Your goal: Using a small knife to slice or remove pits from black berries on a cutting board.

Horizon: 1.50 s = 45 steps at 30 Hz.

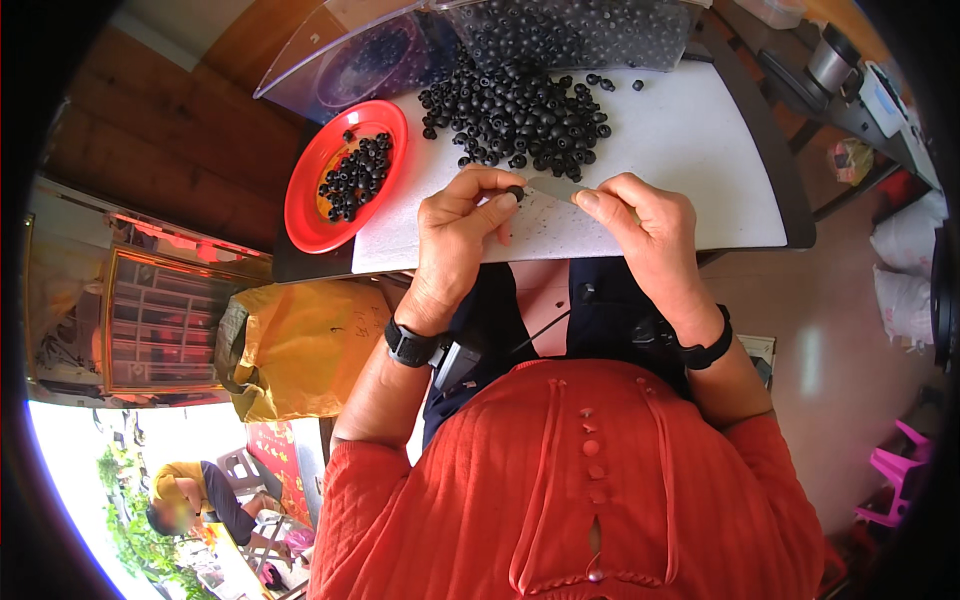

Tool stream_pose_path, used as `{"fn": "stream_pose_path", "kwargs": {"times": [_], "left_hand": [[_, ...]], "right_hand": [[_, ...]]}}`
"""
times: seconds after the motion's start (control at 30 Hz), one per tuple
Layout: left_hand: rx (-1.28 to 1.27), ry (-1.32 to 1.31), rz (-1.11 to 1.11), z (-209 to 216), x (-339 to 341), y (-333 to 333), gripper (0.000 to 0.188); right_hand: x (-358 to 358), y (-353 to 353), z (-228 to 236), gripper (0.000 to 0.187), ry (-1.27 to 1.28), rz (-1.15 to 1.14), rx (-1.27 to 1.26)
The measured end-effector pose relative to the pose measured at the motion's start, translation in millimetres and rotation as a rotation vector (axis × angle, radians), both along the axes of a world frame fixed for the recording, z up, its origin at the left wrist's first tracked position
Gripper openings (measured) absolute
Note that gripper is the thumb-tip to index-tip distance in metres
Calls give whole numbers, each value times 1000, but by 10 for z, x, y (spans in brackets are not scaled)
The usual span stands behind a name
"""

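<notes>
Over the front edge of the white board (715, 165), my left hand (455, 225) pinches a small black round part (515, 192) between thumb and forefinger. My right hand (652, 222) is closed on a thin, flat metal blade (553, 188), whose end points at that part and seems to touch or nearly touch it. A heap of similar black round parts (525, 115), several showing a hole, lies just beyond my hands. To the left, a red oval plate (302, 205) holds more of them. Dark specks are scattered on the board beneath my fingers.
A clear plastic bin (640, 45) full of black parts stands behind the heap. Below the table's left side is a yellow bag (310, 340). A steel cup (832, 62) sits on a side surface at right. A pink stool (895, 475) stands on the floor. Another person (205, 495) sits outside.
</notes>
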State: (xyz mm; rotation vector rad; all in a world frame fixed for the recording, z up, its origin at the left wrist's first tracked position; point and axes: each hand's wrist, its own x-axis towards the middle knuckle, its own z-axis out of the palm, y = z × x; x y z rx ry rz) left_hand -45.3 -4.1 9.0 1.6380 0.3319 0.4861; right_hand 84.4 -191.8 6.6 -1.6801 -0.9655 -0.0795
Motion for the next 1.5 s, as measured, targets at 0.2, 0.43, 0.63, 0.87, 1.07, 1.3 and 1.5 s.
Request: {"fn": "stream_pose_path", "kwargs": {"times": [0.2,0.43,0.63,0.87,1.07,1.3,1.5], "left_hand": [[-276,-157,-23,-25,10,-128,20],[-91,-259,-47,-75,20,-170,29],[23,-266,-55,-98,10,-157,30],[-14,-293,-42,-97,15,-176,29],[-57,-293,-42,-97,21,-182,28],[-21,-272,-55,-78,5,-193,26],[-120,-288,-58,-97,18,-199,24]], "right_hand": [[0,13,-9,30,-4,-28,-55],[-22,31,-10,32,-62,-60,-57],[-16,30,-26,35,-95,-65,-73],[-7,11,-7,35,-109,-42,-93],[-2,14,-11,34,-120,-30,-93],[-12,14,-11,35,-120,-40,-92],[3,33,-60,38,-195,-46,-77]]}}
